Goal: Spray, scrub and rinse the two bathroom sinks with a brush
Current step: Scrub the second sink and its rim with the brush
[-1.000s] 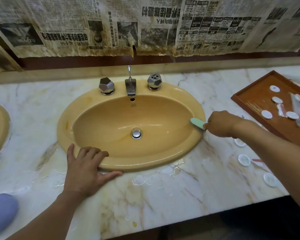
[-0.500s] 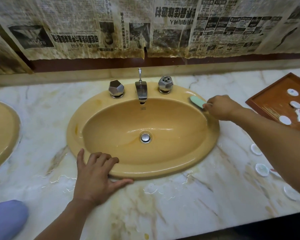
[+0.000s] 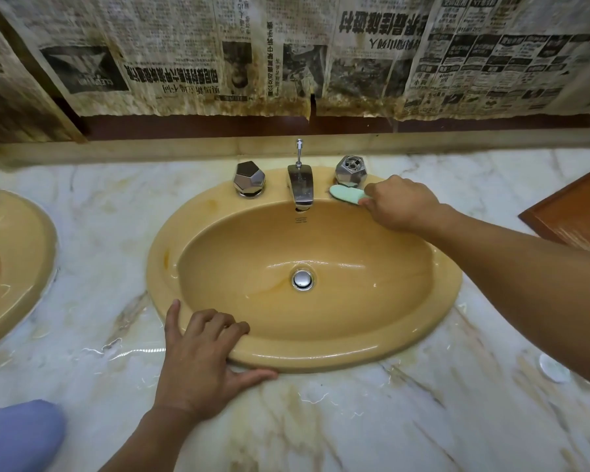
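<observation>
While my right grip (image 3: 401, 207) pinches the brush (image 3: 346, 193) by the tap handle (image 3: 349, 168), I should scrub its base in short strokes, left grip (image 3: 201, 362) spread on the sink (image 3: 321, 356).

The bowl of the mustard-yellow oval ceramic sink (image 3: 321, 356) lies open. On its rim, a chrome spout (image 3: 300, 185) at 12 o'clock and a faceted chrome knob (image 3: 349, 168) at 1 o'clock stand close; the right hand (image 3: 402, 206) with a pale green brush (image 3: 346, 193) fills that gap. The left hand (image 3: 198, 362) covers 7 o'clock.

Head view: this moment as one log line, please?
right hand grips brush | brush at right tap | left hand rests on sink rim
</observation>
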{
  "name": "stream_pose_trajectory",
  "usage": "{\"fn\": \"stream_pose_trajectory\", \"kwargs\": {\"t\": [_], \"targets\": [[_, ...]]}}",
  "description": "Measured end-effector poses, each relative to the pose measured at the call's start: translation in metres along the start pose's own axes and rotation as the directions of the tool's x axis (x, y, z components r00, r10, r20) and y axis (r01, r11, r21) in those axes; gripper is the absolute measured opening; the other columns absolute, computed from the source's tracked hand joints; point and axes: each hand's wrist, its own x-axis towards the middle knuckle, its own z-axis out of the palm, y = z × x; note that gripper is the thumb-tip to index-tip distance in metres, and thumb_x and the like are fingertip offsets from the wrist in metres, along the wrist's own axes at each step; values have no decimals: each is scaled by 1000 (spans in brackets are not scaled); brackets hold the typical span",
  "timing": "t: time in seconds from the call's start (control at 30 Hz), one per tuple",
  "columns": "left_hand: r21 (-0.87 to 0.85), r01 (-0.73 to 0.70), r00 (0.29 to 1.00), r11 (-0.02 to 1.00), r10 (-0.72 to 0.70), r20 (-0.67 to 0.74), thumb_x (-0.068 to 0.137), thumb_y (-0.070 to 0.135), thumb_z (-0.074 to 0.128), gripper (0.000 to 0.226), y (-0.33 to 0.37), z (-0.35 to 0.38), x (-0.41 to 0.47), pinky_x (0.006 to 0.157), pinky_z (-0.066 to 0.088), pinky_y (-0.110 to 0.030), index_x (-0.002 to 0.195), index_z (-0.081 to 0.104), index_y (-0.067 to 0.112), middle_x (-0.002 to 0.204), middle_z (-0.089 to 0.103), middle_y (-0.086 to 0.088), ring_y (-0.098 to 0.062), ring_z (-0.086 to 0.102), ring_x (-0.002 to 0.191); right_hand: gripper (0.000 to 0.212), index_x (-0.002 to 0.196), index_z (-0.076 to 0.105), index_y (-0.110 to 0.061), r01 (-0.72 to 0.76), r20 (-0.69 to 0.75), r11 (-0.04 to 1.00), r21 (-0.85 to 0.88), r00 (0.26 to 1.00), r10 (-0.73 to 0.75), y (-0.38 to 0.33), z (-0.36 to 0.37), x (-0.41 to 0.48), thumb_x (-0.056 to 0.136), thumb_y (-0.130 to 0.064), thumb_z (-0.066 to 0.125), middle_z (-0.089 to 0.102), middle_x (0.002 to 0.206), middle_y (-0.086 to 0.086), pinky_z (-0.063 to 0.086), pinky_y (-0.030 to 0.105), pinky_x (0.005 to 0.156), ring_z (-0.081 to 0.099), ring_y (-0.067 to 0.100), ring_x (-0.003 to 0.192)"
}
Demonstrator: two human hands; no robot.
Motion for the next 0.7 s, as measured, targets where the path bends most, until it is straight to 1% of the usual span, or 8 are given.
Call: {"fn": "stream_pose_trajectory", "kwargs": {"t": [0.1,0.23,0.33,0.43,0.57,0.63,0.7], "targets": [[-1,1,1000,1000,-1,-1,67,96,57,78,1,0,1,113,22,-71,99,76,27,98,66,9,-25,64,102,37,121,62,-20,-14,8,1000,16,1000,14,11,-2,-3,106,-45,38,49,99,9,39,37,75,50,29,89],[3,1,1000,1000,-1,-6,66,96,58,79,2,-1,0,112,23,-71,98,76,26,98,67,8,-26,64,102,37,119,65,-22,-60,45,998,21,997,59,26,-4,-6,105,-45,39,50,99,8,42,37,74,53,29,91],[2,7,1000,1000,-7,4,66,97,58,79,3,-2,1,113,23,-71,98,76,27,98,67,8,-26,64,101,36,121,62,-20,-55,25,996,75,998,53,-2,-2,1,104,-43,41,47,99,7,41,37,75,49,28,89],[-8,5,1000,1000,-5,-1,66,96,57,78,2,-2,1,114,22,-70,98,76,27,98,66,8,-25,64,101,35,121,60,-18,-33,-1,992,123,999,33,-24,-1,11,103,-41,41,52,103,8,40,37,73,50,28,88],[-15,5,1000,1000,-5,3,66,97,57,78,1,-2,1,114,22,-70,99,76,28,98,66,10,-24,64,102,32,113,66,-25,-20,33,990,136,999,16,-1,-13,4,101,-46,45,61,106,12,43,37,72,55,31,93],[-13,2,1000,1000,-2,1,67,97,57,78,1,-2,1,113,23,-70,99,76,27,97,66,9,-24,64,102,32,109,71,-28,-18,-16,981,192,1000,22,18,-23,-8,101,-48,48,66,99,10,45,37,69,57,30,92],[-13,-6,1000,1000,6,-12,67,96,58,79,0,-1,1,112,24,-71,98,76,26,97,67,8,-25,65,101,33,106,74,-25,-27,-98,958,286,994,57,31,-33,-19,102,-47,50,67,89,8,51,38,71,59,29,85]]}}
